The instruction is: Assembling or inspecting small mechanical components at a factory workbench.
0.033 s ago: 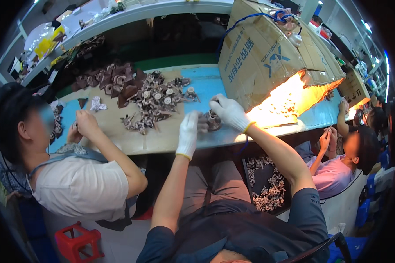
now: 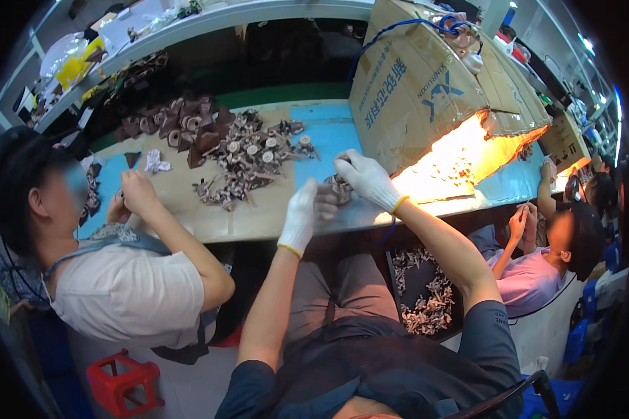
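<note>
My right hand (image 2: 365, 179), in a white knit glove with a yellow cuff, is over the blue part of the worktable. Its bent fingers are closed at the top of a small dark brown piece (image 2: 339, 190), whose exact kind I cannot make out. Close on the left of that piece is my left hand (image 2: 306, 215), gloved alike. Its thumb stands apart and its fingers stretch toward the piece, smeared by motion; whether they touch it I cannot tell. Left of my hands lies a heap of small brown and pinkish parts (image 2: 248, 153), some with pale round discs.
A large cardboard box (image 2: 412, 91) stands right of my hands, glowing orange at its torn opening. Below the table edge a black crate (image 2: 414, 283) holds small pinkish parts. Co-workers sit at left (image 2: 129, 286) and right (image 2: 534, 279). A red stool (image 2: 122, 380) is lower left.
The fingers of my left hand have shifted slightly down and right by the brown piece, and now cover more of it. My right hand stays nearly in place.
</note>
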### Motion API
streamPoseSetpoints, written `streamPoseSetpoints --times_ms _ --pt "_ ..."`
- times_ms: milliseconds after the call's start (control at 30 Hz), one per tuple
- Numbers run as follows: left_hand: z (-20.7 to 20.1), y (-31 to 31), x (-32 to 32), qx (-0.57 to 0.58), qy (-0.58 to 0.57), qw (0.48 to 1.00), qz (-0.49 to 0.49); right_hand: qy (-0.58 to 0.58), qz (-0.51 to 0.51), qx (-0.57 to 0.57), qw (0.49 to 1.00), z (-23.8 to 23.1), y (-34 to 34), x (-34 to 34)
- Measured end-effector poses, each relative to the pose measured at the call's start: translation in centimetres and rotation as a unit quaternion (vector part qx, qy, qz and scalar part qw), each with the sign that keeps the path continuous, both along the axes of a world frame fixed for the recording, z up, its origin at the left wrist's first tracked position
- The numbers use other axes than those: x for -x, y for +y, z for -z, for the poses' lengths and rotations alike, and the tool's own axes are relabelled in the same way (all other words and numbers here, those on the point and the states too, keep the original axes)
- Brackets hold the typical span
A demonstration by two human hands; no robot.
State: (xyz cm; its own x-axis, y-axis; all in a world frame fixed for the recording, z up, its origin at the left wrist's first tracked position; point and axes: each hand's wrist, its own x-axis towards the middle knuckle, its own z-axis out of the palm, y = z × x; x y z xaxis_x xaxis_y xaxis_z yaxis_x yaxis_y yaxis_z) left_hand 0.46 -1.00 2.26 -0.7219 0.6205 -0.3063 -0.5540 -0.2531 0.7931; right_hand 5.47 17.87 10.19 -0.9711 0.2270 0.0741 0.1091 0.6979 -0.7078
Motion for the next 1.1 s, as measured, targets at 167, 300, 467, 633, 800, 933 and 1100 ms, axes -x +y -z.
streamPoseSetpoints --times_ms 167,300,467,633,800,933,1100 --pt "0.1 -2.2 -1.9 -0.087 -0.062 0.986 0.127 -0.015 -0.071 0.052 0.996 -1.6 -2.7 -2.8" --pt "-0.1 -2.8 -3.3 -0.173 -0.041 0.968 0.175 0.001 -0.119 0.050 0.992 -2.0 -2.9 -4.7" --pt "-4.0 -1.5 -7.4 0.037 0.170 0.983 0.049 0.119 -0.121 -0.073 0.983 -1.1 -2.3 -7.1" --pt "-2.8 -2.5 -6.5 0.244 0.592 0.766 -0.049 -0.106 0.173 0.395 0.896 0.0 -6.6 -8.3" --pt "-2.7 -4.2 -6.0 0.038 0.017 0.997 0.057 0.102 0.010 0.127 0.987 2.0 -5.7 -8.4" --pt "-3.2 -4.5 -6.4 -0.106 -0.029 0.988 0.106 0.096 -0.050 -0.006 0.994 -1.1 -6.0 -9.3" --pt "-4.5 -3.5 -7.9 0.044 0.159 0.985 0.051 -0.005 0.016 0.114 0.993 -1.0 -5.7 -9.7"
